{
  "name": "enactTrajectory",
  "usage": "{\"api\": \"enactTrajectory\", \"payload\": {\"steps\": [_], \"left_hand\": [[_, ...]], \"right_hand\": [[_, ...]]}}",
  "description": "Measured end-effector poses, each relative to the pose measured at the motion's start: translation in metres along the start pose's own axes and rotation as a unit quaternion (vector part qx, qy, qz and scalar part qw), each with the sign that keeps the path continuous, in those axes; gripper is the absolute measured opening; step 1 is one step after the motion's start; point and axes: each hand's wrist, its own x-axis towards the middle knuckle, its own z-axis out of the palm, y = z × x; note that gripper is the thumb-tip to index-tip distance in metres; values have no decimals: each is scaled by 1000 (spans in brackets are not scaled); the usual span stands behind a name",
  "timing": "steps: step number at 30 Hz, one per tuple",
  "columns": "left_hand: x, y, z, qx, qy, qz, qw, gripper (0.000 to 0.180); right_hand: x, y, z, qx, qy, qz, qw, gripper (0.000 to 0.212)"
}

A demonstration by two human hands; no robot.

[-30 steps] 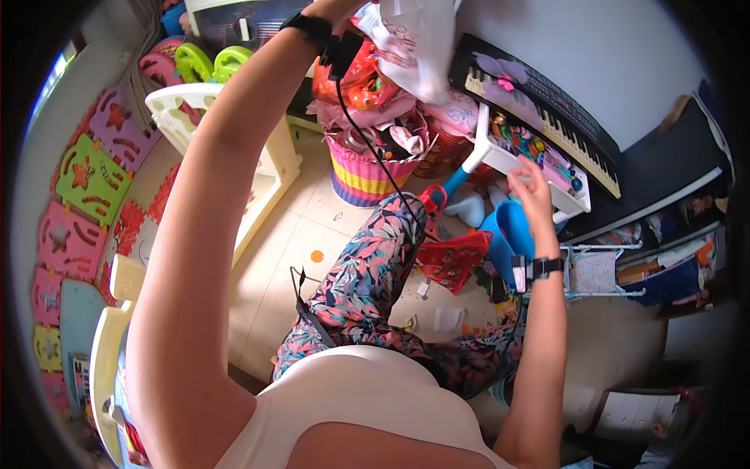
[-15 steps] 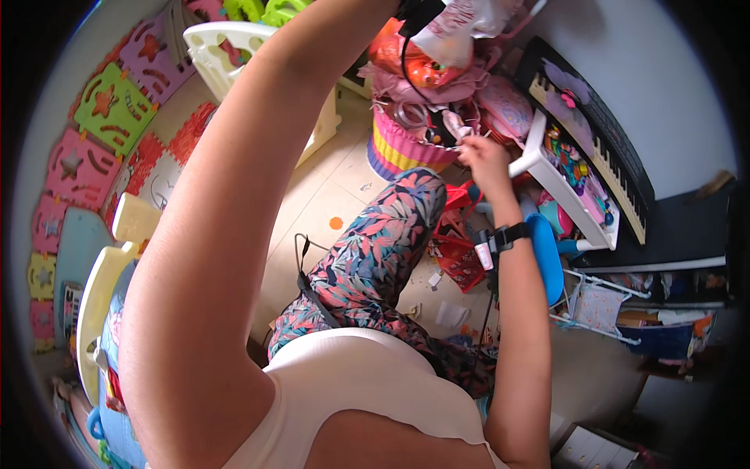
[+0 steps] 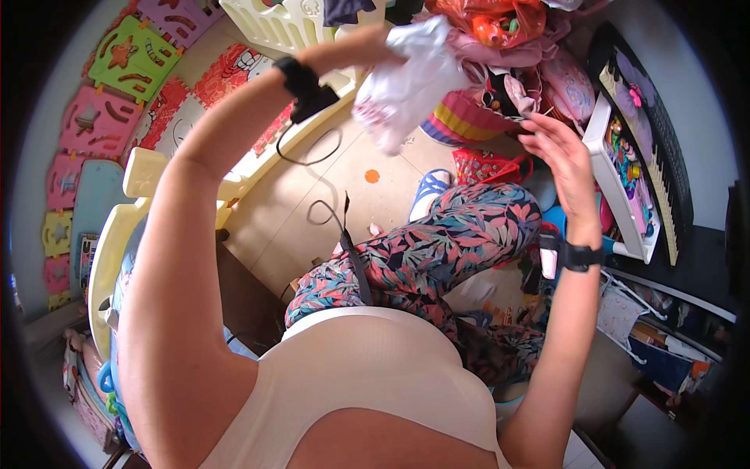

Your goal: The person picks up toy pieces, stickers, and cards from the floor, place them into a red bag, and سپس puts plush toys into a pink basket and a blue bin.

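Observation:
My left hand [image 3: 366, 47] is closed on a crumpled white plastic bag [image 3: 408, 87], which hangs above the floor left of a striped basket [image 3: 462, 119]. My right hand [image 3: 564, 160] holds nothing. Its fingers are apart and reach toward the right side of the basket. Pink cloth and other small things fill the basket's top, and an orange-red plastic bag [image 3: 500, 23] with colourful contents sits beyond them. Each of my wrists wears a black strap with a small device.
White shelf [image 3: 617, 187] with colourful toys and a keyboard [image 3: 641, 133] stand on the right. A cream play fence [image 3: 289, 35] is at the far left. A red patterned bag [image 3: 486, 166] lies by my foot. A black cable [image 3: 308, 162] hangs near my left arm.
My left hand has come down and left, carrying the white bag away from the basket pile. My right hand has opened and drawn back from the basket's contents. The view has shifted.

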Motion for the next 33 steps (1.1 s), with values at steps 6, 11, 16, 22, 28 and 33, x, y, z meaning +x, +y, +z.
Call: {"api": "enactTrajectory", "payload": {"steps": [6, 11, 16, 22, 28, 33], "left_hand": [[-44, -133, 70, 216, 29, -75, 973, 58], [-64, -62, 130, 69, 136, -18, 988, 11], [-102, -125, 285, 39, -196, -150, 968, 12], [-99, -161, 380, 109, -171, -279, 939, 59], [-120, -228, 400, 141, -80, -276, 947, 45], [-80, -185, 370, 101, -130, -204, 965, 18]], "right_hand": [[-65, 29, -64, 28, 137, 94, 986, 30], [-130, 78, -111, 119, 270, 154, 943, 27], [-147, 141, -116, 163, 315, 253, 900, 28], [-180, 168, -130, 166, 394, 323, 844, 26], [-186, 201, -142, 210, 406, 367, 810, 26], [-166, 248, -168, 134, 471, 377, 786, 36]]}}
